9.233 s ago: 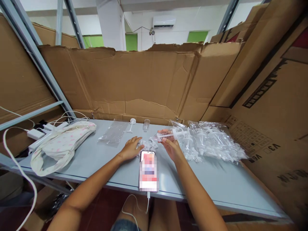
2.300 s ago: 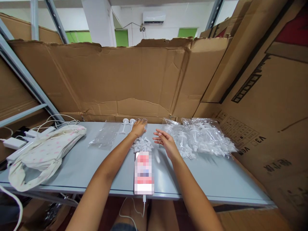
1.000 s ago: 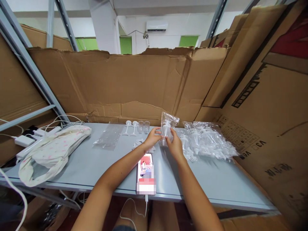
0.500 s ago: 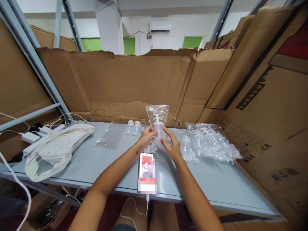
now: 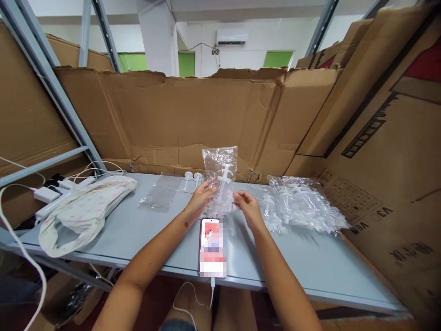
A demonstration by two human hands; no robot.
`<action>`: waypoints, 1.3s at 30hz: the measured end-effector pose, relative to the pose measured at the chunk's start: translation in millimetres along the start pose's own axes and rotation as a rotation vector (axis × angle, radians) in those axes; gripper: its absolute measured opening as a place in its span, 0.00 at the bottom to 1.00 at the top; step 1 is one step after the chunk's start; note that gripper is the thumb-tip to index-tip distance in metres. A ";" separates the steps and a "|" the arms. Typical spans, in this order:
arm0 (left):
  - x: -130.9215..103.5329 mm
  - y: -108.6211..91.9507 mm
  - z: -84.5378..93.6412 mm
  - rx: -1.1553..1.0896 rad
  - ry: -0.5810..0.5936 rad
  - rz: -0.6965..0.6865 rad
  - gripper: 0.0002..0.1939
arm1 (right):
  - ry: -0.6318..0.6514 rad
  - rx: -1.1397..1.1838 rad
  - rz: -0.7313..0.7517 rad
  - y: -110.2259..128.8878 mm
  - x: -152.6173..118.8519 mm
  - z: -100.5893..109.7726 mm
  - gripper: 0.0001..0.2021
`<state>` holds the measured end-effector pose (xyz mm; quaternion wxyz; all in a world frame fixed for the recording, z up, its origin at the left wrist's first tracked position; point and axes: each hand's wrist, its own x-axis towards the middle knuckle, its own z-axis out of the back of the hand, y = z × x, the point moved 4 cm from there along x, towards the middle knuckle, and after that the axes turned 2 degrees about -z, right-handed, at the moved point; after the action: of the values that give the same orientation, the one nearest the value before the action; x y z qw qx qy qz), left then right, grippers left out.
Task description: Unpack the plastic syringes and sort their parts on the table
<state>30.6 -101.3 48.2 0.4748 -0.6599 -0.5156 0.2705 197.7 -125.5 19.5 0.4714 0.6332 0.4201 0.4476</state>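
Note:
A clear plastic bag (image 5: pixel 220 158) with a white-topped syringe-like plunger piece (image 5: pixel 224 179) inside stands tilted over the middle of the table. My left hand (image 5: pixel 202 197) grips its left side, fingers against the film. The fingertips of my right hand (image 5: pixel 247 206) are pinched on the bag's lower right edge. Small white parts lie behind and below the bag, mostly hidden. Two white plungers (image 5: pixel 186 182) lie just left of the bag. A phone (image 5: pixel 212 248) with a lit screen is in front of my hands.
Filled clear bags (image 5: pixel 303 207) lie on the right of the grey table (image 5: pixel 144 239). A flat clear bag (image 5: pixel 160 192), a pale cloth bag (image 5: pixel 86 207) and a power strip (image 5: pixel 58 202) are on the left. Cardboard (image 5: pixel 186 115) walls the back.
The bag with the plunger piece has tilted and moved slightly left and down. My left hand has shifted left; my right hand has moved from the bag's side to a pinch at its lower right edge.

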 end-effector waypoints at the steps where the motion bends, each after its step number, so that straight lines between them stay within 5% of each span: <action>1: -0.7 -0.6 0.3 0.003 -0.005 -0.001 0.28 | -0.027 0.008 0.002 0.3 -0.3 0.9 0.17; 16: -4.3 12.4 2.2 -0.043 -0.093 -0.037 0.26 | -0.136 0.101 0.100 6.0 -9.2 -3.5 0.14; 30: -11.3 -5.0 2.2 -0.135 -0.208 -0.221 0.23 | 0.403 0.299 -0.146 3.6 -19.1 -28.2 0.24; 39: -18.3 -7.4 -5.5 0.029 -0.158 -0.296 0.18 | 0.401 0.438 -0.250 -0.2 -22.5 -37.9 0.14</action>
<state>26.2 -120.2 54.7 0.4769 -0.5466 -0.6390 0.2559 155.6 -138.5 21.4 0.2828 0.5623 0.6656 0.4010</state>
